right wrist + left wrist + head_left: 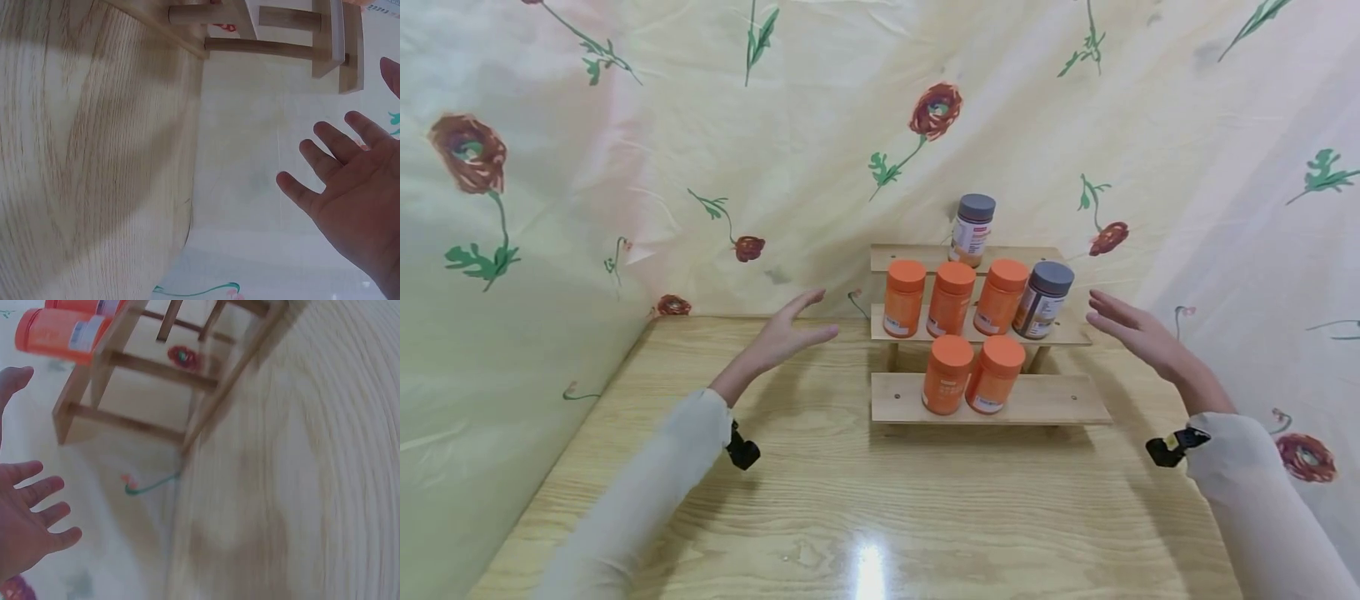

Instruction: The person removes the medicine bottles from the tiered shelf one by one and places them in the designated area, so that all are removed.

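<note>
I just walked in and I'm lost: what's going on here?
Someone's left hand and right hand are open in the air, one on each side of a three-tier wooden rack, gripping nothing. Five orange-lidded jars stand on it: three in the middle row, two in the bottom row. One gray-lidded jar is on top, another at the middle row's right end.

Flower-printed backdrop (820,150), pale wood-grain tabletop (970,500)

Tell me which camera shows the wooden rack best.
The head view: it takes in the wooden rack from bottom to top, with jars on it. The left wrist view catches part of it, cut off above; the right wrist view, a smaller part.
</note>
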A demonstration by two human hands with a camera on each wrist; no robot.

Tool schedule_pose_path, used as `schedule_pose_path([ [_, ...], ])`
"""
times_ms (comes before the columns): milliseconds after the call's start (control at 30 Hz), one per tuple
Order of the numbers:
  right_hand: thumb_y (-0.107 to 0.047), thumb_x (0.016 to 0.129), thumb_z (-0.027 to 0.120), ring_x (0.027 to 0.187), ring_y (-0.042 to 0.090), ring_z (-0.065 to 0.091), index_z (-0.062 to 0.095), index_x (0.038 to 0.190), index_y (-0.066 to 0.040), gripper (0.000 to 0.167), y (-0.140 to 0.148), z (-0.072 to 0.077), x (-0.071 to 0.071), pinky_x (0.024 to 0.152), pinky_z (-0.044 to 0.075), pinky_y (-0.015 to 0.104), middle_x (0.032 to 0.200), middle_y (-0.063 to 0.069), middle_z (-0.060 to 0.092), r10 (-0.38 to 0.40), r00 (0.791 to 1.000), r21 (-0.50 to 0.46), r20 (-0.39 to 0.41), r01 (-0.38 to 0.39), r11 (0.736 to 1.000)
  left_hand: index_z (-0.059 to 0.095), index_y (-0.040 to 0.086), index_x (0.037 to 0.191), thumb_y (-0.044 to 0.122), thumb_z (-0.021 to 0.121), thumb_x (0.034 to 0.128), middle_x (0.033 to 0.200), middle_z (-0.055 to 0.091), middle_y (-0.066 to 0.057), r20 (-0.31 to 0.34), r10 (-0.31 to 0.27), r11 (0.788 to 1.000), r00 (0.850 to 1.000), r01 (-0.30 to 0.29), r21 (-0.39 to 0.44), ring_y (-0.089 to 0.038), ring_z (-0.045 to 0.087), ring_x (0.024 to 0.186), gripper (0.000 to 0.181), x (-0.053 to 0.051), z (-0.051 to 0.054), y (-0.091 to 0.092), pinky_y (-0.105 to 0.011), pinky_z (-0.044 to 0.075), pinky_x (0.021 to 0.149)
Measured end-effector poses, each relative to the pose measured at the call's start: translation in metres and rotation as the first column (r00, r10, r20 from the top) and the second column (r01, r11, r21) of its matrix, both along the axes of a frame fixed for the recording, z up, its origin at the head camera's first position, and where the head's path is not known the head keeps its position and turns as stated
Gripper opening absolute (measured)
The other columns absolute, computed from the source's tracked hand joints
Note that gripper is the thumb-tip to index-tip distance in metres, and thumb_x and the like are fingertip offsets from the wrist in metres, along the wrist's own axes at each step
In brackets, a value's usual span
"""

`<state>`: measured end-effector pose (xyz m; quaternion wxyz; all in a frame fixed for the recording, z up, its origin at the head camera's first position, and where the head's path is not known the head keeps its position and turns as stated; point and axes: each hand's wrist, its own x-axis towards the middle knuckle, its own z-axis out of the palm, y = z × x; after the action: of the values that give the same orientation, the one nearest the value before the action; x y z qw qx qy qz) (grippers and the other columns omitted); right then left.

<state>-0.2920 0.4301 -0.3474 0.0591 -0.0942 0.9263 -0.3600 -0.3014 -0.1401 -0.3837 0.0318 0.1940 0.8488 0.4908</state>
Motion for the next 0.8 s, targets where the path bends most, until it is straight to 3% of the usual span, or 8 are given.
schedule_pose_path([
  [167,-0.039,0.108,0.049,0.150,0.055,0.021,0.011,0.165,-0.012,0.075,-0.006,-0.001,-0.001,0.112,0.026,0.075,0.167,0.027,0.020,0.045,0.999,0.021,0.012,-0.045,0.999,0.032,0.016,0.160,0.038,0.078,0.0900,0.165,0.035,-0.008,0.005,-0.046,0.997,0.999,0.045,0.061,-0.032,0.028,0.154,0.087,-0.009,-0.007,0.025,-0.062,0.024,0.123],
  [333,-0.035,0.106,0.054,0.150,0.054,0.022,0.012,0.165,-0.009,0.076,-0.009,-0.001,-0.003,0.113,0.027,0.073,0.168,0.026,0.019,0.080,0.996,0.017,0.042,-0.081,0.997,0.035,0.024,0.160,0.039,0.082,0.0858,0.165,0.037,-0.005,0.018,-0.070,0.996,0.997,0.069,0.060,-0.032,0.030,0.153,0.088,-0.013,-0.010,0.042,-0.064,0.027,0.121],
  [500,-0.033,0.104,0.060,0.151,0.053,0.022,0.013,0.164,-0.007,0.081,-0.008,-0.005,-0.007,0.114,0.027,0.072,0.168,0.027,0.018,0.094,0.993,0.012,0.075,-0.095,0.995,0.035,0.025,0.160,0.038,0.085,0.0824,0.166,0.035,-0.004,0.051,-0.092,0.995,0.994,0.089,0.054,-0.034,0.028,0.154,0.093,-0.018,-0.011,0.052,-0.062,0.030,0.121],
  [633,-0.031,0.101,0.064,0.151,0.053,0.021,0.012,0.165,-0.009,0.085,-0.007,-0.007,-0.008,0.115,0.027,0.071,0.167,0.027,0.018,0.088,0.992,0.013,0.093,-0.090,0.996,0.035,0.022,0.160,0.035,0.087,0.0813,0.166,0.035,-0.005,0.045,-0.112,0.992,0.993,0.109,0.055,-0.038,0.027,0.154,0.095,-0.024,-0.013,0.058,-0.063,0.029,0.121],
  [800,-0.031,0.099,0.068,0.151,0.054,0.020,0.013,0.164,-0.008,0.088,-0.008,-0.008,-0.010,0.116,0.026,0.070,0.167,0.029,0.016,0.085,0.991,0.019,0.100,-0.087,0.996,0.036,0.014,0.159,0.032,0.086,0.0825,0.166,0.035,-0.007,0.034,-0.121,0.992,0.992,0.120,0.039,-0.034,0.028,0.154,0.093,-0.026,-0.013,0.062,-0.061,0.026,0.123],
])
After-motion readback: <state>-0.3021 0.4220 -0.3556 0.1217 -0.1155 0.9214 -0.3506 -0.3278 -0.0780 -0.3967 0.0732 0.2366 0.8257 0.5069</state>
